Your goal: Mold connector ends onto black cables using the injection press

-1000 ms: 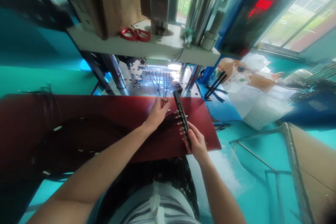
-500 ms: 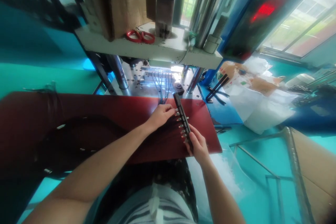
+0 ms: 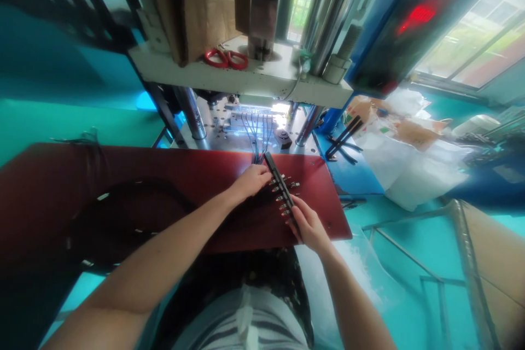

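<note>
My right hand [image 3: 308, 224] grips the lower end of a long, narrow black bar [image 3: 279, 181], thumb on top. The bar slants, its far end up and to the left, above the board. Several small metal-tipped connector pieces [image 3: 279, 198] stick out along its left side, and more metal ends [image 3: 294, 184] show at its right side. Beside the upper part of the bar, my left hand [image 3: 252, 180] is closed in a pinch; what lies between its fingertips is hidden.
Under my hands is a dark red board [image 3: 229, 229] with black cables on its left. Behind stands a press with steel posts [image 3: 192, 112], thin wires [image 3: 256, 136] and a lit metal bed. Red-handled scissors [image 3: 226, 58] lie on its white plate. White bags [image 3: 414, 164] are at right.
The view has shifted slightly, moving the surroundings right. The bar has turned a little, so more metal ends show on its right side. Both hands stay at the bar.
</note>
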